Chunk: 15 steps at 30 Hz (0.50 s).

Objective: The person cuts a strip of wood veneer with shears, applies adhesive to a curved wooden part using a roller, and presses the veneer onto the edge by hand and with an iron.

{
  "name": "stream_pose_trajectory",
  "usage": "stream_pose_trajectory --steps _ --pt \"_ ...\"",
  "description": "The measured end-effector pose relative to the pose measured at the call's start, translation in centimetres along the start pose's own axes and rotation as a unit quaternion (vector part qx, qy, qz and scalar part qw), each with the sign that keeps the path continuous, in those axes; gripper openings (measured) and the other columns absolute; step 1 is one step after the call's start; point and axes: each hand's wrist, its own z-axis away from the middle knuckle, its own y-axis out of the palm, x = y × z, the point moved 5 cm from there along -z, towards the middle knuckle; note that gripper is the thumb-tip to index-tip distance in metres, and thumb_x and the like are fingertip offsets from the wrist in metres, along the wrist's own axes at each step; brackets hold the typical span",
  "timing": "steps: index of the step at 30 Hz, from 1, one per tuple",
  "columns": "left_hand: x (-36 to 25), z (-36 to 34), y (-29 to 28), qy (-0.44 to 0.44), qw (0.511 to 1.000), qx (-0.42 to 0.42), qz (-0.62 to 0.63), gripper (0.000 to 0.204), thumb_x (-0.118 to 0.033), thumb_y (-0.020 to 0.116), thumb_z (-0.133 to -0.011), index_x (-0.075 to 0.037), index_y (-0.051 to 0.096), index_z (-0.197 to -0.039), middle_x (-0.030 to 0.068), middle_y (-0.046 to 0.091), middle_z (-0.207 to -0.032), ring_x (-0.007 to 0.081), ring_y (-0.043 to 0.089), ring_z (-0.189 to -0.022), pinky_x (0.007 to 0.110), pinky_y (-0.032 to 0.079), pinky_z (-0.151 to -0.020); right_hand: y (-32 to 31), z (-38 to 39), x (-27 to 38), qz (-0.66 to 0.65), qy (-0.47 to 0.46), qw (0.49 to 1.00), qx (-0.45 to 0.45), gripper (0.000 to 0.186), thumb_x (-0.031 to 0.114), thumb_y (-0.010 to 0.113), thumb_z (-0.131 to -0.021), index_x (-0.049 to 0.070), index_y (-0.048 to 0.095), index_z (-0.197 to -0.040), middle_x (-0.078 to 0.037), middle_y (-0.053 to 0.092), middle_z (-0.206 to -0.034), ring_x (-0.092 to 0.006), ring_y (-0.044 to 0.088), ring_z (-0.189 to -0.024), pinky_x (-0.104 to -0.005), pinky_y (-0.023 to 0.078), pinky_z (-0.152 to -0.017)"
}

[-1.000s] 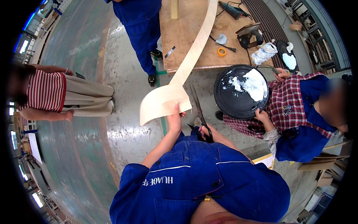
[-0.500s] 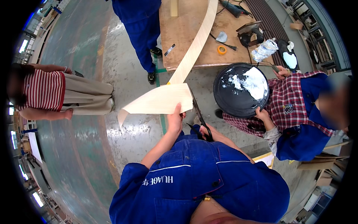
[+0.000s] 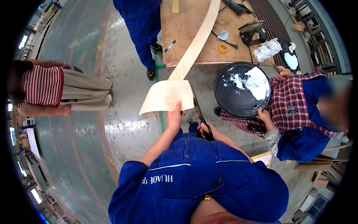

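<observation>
My left hand grips the lower edge of a pale wood veneer sheet, thumb on its upper face. The sheet's free left side curls downward. Large dark scissors are in my right hand, fingers around the handles. Their long blade runs along the veneer's right edge; I cannot tell whether it touches. Just beyond the sheet is the near end of a long curved pale wood strip, which extends across the table. The veneer hides part of that end.
The wooden table bears orange tape, a corded power tool and a metal ruler-like piece. At right, a co-worker holds a round black tray with white paste. Another person stands at the table's left, and one in stripes stands farther left.
The veneer's left side has curled under more, so the sheet looks shorter. Both my hands keep nearly the same place and hold. The view has shifted slightly.
</observation>
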Motion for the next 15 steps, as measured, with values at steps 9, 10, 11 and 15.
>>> stream_pose_trajectory --steps 9,10,11,15 --pt "-0.6 -0.1 0.5 0.009 1.000 -0.013 -0.021 0.016 -0.018 0.053 -0.099 -0.002 0.058 -0.101 0.0029 0.058 -0.072 0.0105 0.050 -0.054 0.026 0.039 -0.048 0.3 0.0 1.0 0.019 0.011 1.000 -0.007 0.051 0.055 0.047 -0.097 0.005 0.049 -0.108 -0.002 0.046 -0.083 -0.0116 0.046 -0.074 -0.0248 0.037 -0.069" --pt "-0.6 -0.2 0.5 0.011 1.000 -0.010 -0.019 0.016 -0.018 0.054 -0.099 -0.002 0.058 -0.100 0.0027 0.058 -0.071 0.0104 0.050 -0.054 0.026 0.039 -0.048 0.2 -0.1 0.8 0.020 0.011 1.000 -0.006 0.052 0.055 0.047 -0.097 0.004 0.049 -0.108 -0.002 0.046 -0.083 -0.0116 0.046 -0.074 -0.0248 0.037 -0.069" --pt "-0.6 -0.2 0.5 0.012 1.000 -0.007 -0.017 0.016 -0.018 0.054 -0.099 -0.003 0.058 -0.100 0.0025 0.058 -0.070 0.0103 0.050 -0.053 0.025 0.039 -0.048 0.0 -0.5 0.3 0.019 0.014 1.000 -0.006 0.052 0.055 0.046 -0.097 0.004 0.049 -0.109 -0.002 0.046 -0.083 -0.0115 0.046 -0.074 -0.0249 0.037 -0.069" --pt "-0.5 -0.3 0.7 0.007 1.000 -0.012 -0.017 0.016 -0.018 0.054 -0.099 -0.003 0.059 -0.099 0.0019 0.057 -0.068 0.0094 0.049 -0.053 0.025 0.038 -0.048 -0.1 -0.6 0.1 0.006 0.012 1.000 -0.010 0.052 0.055 0.046 -0.097 0.004 0.049 -0.109 -0.001 0.046 -0.083 -0.0114 0.046 -0.074 -0.0249 0.037 -0.069"
